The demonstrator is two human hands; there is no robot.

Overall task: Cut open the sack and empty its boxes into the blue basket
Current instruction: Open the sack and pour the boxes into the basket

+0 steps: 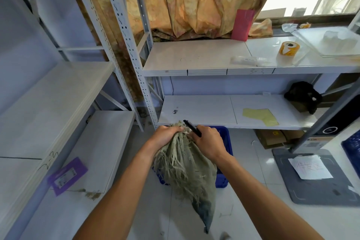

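Gripping: the left hand [169,134] is closed in a fist around the gathered neck of the sack [191,173], fingers wrapped fully over the bunched cloth.
Right hand [208,142]: closed around a black knife [192,128]; its dark handle end juts up and to the left from the fist, and the working end meets the sack's neck just beside the left hand. Whether the blade is cutting the cloth cannot be told.
Sack: grey-green woven fabric, frayed into loose pale threads below the neck, hanging from both hands with its lower corner tilted down toward the viewer. It appears still closed at the top.
Boxes: none visible; whatever the sack holds is hidden by the fabric.
Blue basket [226,142]: on the pale floor directly behind and beneath the sack, mostly hidden by it; only its right rim and lower edges show.
Shelving [198,111]: white metal racks stand behind the sack, the lowest board just above the basket's far rim.
Purple card [67,175]: lies on a low shelf board, well left of the sack.
Tape roll [288,48]: yellow, on an upper board, far above and right of the sack.
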